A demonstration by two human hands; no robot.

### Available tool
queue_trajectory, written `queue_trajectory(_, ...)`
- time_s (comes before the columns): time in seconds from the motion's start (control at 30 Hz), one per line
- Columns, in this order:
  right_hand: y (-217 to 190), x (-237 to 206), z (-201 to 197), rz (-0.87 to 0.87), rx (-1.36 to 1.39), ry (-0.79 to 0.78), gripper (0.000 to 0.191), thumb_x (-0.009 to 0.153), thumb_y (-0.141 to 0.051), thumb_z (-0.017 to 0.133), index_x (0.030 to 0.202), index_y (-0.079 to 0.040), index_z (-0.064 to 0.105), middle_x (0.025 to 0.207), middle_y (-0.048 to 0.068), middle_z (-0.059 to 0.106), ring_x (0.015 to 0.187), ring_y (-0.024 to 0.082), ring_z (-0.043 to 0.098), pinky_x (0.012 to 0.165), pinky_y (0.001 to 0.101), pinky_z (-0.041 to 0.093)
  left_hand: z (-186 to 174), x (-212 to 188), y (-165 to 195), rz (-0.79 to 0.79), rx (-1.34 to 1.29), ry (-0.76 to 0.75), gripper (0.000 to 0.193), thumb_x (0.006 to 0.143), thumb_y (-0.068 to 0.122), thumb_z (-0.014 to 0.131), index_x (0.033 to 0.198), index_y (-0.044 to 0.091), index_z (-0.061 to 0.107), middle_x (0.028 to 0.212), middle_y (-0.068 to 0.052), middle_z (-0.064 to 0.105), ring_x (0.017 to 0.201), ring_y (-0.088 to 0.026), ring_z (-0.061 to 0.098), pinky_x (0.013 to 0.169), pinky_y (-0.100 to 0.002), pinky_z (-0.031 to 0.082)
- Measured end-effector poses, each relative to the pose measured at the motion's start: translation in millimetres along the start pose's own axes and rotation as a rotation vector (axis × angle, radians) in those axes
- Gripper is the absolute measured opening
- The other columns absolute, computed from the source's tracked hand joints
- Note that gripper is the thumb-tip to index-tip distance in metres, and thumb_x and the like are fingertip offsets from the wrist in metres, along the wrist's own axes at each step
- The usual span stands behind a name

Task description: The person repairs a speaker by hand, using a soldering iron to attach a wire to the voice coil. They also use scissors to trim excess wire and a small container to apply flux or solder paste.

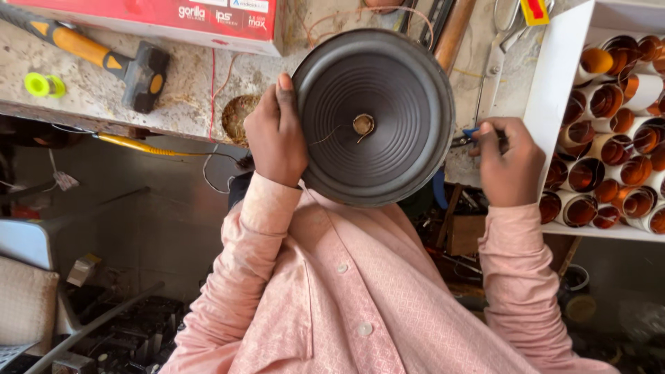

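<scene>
Two bare hands are seen at the near edge of a worn, stained workbench [194, 83]. A round black speaker cone with concentric ribs [374, 116] is gripped at its left rim by the left hand [276, 135], thumb laid over the front, and is held upright against the bench's near edge, its small tan centre hole and thin wires facing the camera. A small tool with a blue handle [472, 134] is clasped in the closed right hand [511, 163], just right of the cone. A black-headed hammer with an orange and black handle [104, 59] lies at the far left of the bench, beside a red cardboard box [159, 19]. A white tray of copper-wound white coil tubes [554, 90] stands at the right edge.
</scene>
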State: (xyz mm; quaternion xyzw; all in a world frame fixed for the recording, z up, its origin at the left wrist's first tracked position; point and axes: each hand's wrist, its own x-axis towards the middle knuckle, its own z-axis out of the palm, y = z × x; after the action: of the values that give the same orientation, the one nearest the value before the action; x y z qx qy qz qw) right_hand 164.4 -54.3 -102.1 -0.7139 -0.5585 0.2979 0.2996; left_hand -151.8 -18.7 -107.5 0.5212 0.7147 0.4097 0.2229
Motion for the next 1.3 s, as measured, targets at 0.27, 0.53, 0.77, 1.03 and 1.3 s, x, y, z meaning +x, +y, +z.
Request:
queue_trajectory(0.27,-2.4,-5.9,-4.0,-0.147,0.172,0.017,0.015,0.109,-0.007,0.062,0.113,0.005,0.068,0.096,0.012,0.074,0.075,0.015,0.070,0.067,0.0277,0.057,0.7,-8.5,-0.1,-0.040,-0.111,0.028,0.049,0.112,0.039,0.050,0.091,-0.004,0.062,0.068,-0.013,0.049,0.066,-0.014,0.039,0.059,-0.036,0.040)
queue_trajectory(0.53,-4.6,-1.1,6.8,-0.212,0.203,0.025,0.014,0.110,-0.009,0.064,0.114,0.004,0.068,0.101,0.013,0.073,0.075,0.014,0.069,0.063,0.0261,0.057,-3.2,-15.4,-5.5,-0.083,-0.122,0.201,0.041,0.112,0.028,0.055,0.087,-0.003,0.064,0.069,-0.011,0.050,0.067,-0.011,0.041,0.058,-0.034,0.039)
queue_trajectory(0.77,-23.7,12.5,16.5,-0.268,0.282,0.031,0.013,0.110,-0.008,0.062,0.116,0.002,0.067,0.101,0.011,0.073,0.076,0.012,0.070,0.062,0.0252,0.059,-9.8,1.4,-7.1,0.163,0.300,0.316,0.035,0.112,0.025,0.058,0.088,0.002,0.070,0.069,-0.015,0.061,0.058,-0.026,0.055,0.056,-0.039,0.043)
queue_trajectory(1.03,-47.9,17.6,30.1,-0.167,0.198,-0.422,0.022,0.107,-0.018,0.057,0.124,-0.005,0.062,0.089,0.012,0.075,0.062,0.018,0.074,0.052,0.0309,0.059,-11.2,-9.0,-3.7,0.156,0.232,0.339,0.035,0.112,0.021,0.058,0.083,0.002,0.066,0.062,-0.013,0.054,0.050,-0.025,0.049,0.051,-0.039,0.041)
queue_trajectory(1.3,-48.2,2.4,58.1,-0.328,0.251,-0.379,0.027,0.112,-0.017,0.049,0.130,-0.001,0.061,0.112,0.022,0.072,0.107,0.037,0.072,0.089,0.0402,0.055,-10.1,-9.1,-3.1,0.168,0.223,0.372,0.039,0.112,0.023,0.058,0.079,0.003,0.063,0.058,-0.011,0.049,0.049,-0.021,0.044,0.050,-0.036,0.040)
